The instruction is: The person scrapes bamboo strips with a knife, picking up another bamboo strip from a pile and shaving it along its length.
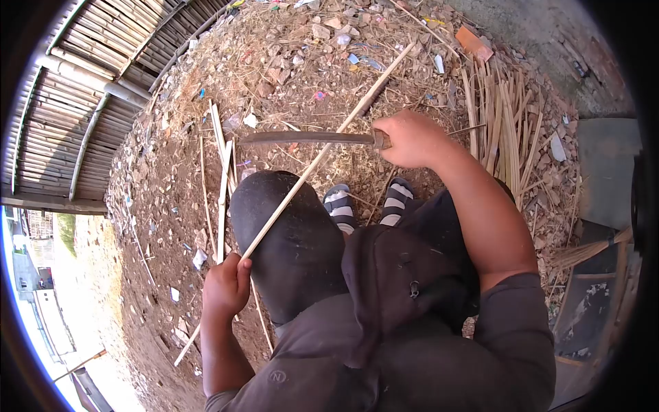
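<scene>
A long pale strip of bamboo or wood [295, 191] runs diagonally from the lower left to the upper middle, passing over my knee. My left hand [228, 285] is closed around its lower part. In my right hand [410, 139] is the handle of a long dark blade [309, 137], which lies level across the strip, its tip pointing left. Whether the blade touches the strip cannot be made out. More pale strips [222, 199] lie on the ground beyond my left hand.
A pile of split strips [504, 127] lies at the right, near a concrete wall [549, 48]. A slatted bamboo structure [75, 89] stands at the upper left. Stones and litter cover the dirt ground [165, 226]. My sandalled feet [340, 206] are below the blade.
</scene>
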{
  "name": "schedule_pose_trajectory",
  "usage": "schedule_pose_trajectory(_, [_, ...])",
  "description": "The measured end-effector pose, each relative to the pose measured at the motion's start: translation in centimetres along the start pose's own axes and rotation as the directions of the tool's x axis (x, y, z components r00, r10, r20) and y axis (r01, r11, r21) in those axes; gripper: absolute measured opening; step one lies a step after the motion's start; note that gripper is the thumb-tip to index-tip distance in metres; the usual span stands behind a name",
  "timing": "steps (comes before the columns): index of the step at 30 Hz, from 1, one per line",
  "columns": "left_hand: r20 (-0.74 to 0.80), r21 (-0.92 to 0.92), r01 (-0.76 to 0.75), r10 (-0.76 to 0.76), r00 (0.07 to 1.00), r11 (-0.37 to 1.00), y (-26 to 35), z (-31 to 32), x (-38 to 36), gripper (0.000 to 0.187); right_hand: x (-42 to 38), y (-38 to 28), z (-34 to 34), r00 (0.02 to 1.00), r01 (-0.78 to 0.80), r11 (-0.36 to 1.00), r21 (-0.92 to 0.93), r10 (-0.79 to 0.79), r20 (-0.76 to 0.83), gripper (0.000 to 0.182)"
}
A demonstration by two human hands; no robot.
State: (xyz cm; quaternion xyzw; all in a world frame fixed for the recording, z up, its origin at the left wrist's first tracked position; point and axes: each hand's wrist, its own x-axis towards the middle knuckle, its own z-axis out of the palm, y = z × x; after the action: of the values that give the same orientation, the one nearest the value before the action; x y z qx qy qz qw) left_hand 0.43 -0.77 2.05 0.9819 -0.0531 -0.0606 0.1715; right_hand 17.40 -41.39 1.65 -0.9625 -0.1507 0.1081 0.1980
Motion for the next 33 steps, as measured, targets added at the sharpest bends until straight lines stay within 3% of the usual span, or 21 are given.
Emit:
schedule_pose_trajectory(3, [0.011, 0.035, 0.027, -0.027, 1.0, 0.999, -0.4, 0.8, 0.0, 0.036, 2.3, 4.7, 2.7, 0.999, 0.032, 0.991, 0.131, -0.032, 0.003, 0.029])
schedule_pose_trajectory(4, [0.007, 0.038, 0.027, -0.027, 1.0, 0.999, -0.4, 0.8, 0.0, 0.036, 3.0, 5.5, 1.9, 0.984, -0.169, 0.967, 0.19, 0.155, 0.085, 0.032])
schedule_pose_trajectory(8, [-0.033, 0.038, -0.018, 0.019, 0.999, 0.999, -0.5, 0.3, 0.0, 0.037, 3.4, 6.7, 3.2, 0.964, -0.158, 0.956, 0.245, 0.204, -0.173, 0.03])
schedule_pose_trajectory(12, [0.008, 0.067, 0.005, -0.006, 1.0, 0.998, -0.5, 0.4, 0.0, 0.036, 0.5, 0.9, 2.7, 0.998, 0.059, 0.998, 0.015, -0.059, -0.03, 0.027])
schedule_pose_trajectory(15, [-0.053, 0.034, -0.013, 0.015, 0.998, 0.999, -0.3, 1.6, 0.0, 0.034, 3.0, 5.2, 2.4, 0.969, -0.139, 0.964, 0.226, 0.086, 0.23, 0.032])
schedule_pose_trajectory(19, [-0.046, 0.049, -0.018, 0.02, 0.999, 0.999, -0.7, 1.2, -0.1, 0.036, 2.5, 3.2, 2.9, 0.998, -0.054, 0.971, 0.234, 0.055, 0.003, 0.034])
schedule_pose_trajectory(20, [-0.042, 0.051, -0.014, 0.016, 0.999, 0.999, -0.5, 1.2, -0.3, 0.036, 1.7, 2.1, 3.1, 0.995, 0.003, 0.973, 0.232, 0.021, -0.1, 0.024])
schedule_pose_trajectory(23, [-0.044, 0.07, -0.02, 0.023, 0.999, 0.997, -0.7, 1.5, 0.0, 0.037, -0.2, -1.3, 1.4, 0.988, 0.151, 0.988, -0.04, -0.152, -0.037, 0.022])
schedule_pose_trajectory(25, [-0.062, 0.07, -0.004, 0.009, 0.998, 0.998, -1.0, 2.2, -0.2, 0.036, 2.3, 2.7, 3.4, 0.997, -0.07, 0.962, 0.263, 0.074, -0.005, 0.025])
schedule_pose_trajectory(27, [-0.079, 0.1, 0.002, 0.006, 0.997, 0.995, -0.4, 1.5, 0.1, 0.037, 2.8, 5.7, 3.1, 0.952, -0.11, 0.961, 0.252, 0.175, -0.25, 0.027])
schedule_pose_trajectory(30, [-0.045, 0.127, 0.012, -0.006, 0.999, 0.992, -0.3, 0.5, -0.2, 0.038, 2.6, 6.6, 1.8, 0.959, -0.255, 0.941, 0.222, 0.276, -0.069, 0.031])
schedule_pose_trajectory(33, [-0.024, 0.098, -0.023, 0.026, 0.999, 0.995, 0.2, 0.3, -0.2, 0.038, 0.6, 1.1, 1.9, 0.996, -0.083, 0.992, 0.095, 0.084, -0.004, 0.033])
